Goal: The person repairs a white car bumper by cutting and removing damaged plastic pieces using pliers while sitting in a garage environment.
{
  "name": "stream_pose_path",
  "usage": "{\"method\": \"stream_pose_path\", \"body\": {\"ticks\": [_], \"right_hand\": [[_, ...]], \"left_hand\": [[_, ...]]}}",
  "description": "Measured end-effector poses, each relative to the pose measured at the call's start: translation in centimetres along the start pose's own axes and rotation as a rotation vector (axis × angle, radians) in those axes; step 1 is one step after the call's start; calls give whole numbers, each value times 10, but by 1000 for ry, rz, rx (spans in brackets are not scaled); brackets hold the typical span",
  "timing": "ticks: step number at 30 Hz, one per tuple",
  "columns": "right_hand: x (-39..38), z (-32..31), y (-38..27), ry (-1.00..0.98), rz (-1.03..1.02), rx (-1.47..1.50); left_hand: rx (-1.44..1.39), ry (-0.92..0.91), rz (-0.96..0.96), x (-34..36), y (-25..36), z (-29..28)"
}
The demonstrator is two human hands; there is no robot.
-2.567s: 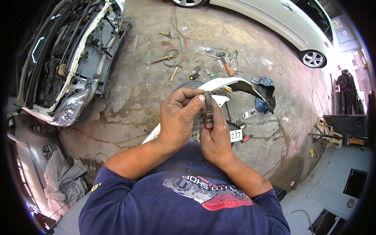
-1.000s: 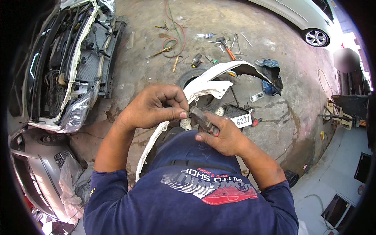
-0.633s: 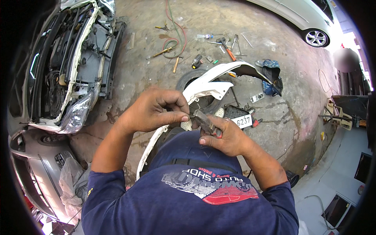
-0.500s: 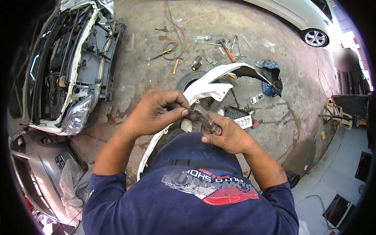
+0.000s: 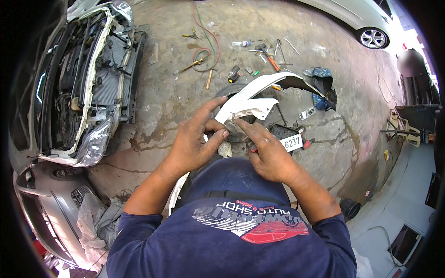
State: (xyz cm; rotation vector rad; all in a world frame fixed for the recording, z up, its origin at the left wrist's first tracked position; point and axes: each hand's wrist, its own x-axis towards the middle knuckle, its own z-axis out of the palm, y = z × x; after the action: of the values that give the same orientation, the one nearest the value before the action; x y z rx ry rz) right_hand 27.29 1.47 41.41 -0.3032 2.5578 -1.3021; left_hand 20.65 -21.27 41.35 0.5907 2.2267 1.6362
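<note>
My left hand (image 5: 194, 143) and my right hand (image 5: 269, 155) meet in front of my chest. Together their fingertips pinch a small grey metal part (image 5: 232, 123). My left thumb and middle fingers press it from the left while the index finger sticks out straight. My right index finger and thumb hold it from the right, and a bit of red handle (image 5: 252, 148) shows under that palm. Below the hands a white car bumper (image 5: 264, 85) lies on the stained concrete floor, with a licence plate (image 5: 292, 142) next to it.
A car with its front stripped off (image 5: 88, 83) stands at the left, with a grey bumper (image 5: 46, 208) and rags below it. Several hand tools and a red hose (image 5: 208, 46) lie scattered beyond the white bumper. A blue cloth (image 5: 322, 85), a white car (image 5: 361, 18) and a black pot (image 5: 351, 208) are at the right.
Both hands have stayed together on the small part. My left fingers have spread, the index now straight. The dark tool that stuck out of my right hand no longer shows.
</note>
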Motion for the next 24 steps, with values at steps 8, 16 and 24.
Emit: {"method": "stream_pose_path", "body": {"ticks": [8,16,24], "right_hand": [[4,-6,5,-32,-75,-62],[6,-7,14,-155,-113,67],[6,-10,12,-248,-36,138]], "left_hand": [[-18,-203,-72,2,0,-8],[-139,-230,-179,4,0,-11],[-88,-299,-209,7,5,-14]]}}
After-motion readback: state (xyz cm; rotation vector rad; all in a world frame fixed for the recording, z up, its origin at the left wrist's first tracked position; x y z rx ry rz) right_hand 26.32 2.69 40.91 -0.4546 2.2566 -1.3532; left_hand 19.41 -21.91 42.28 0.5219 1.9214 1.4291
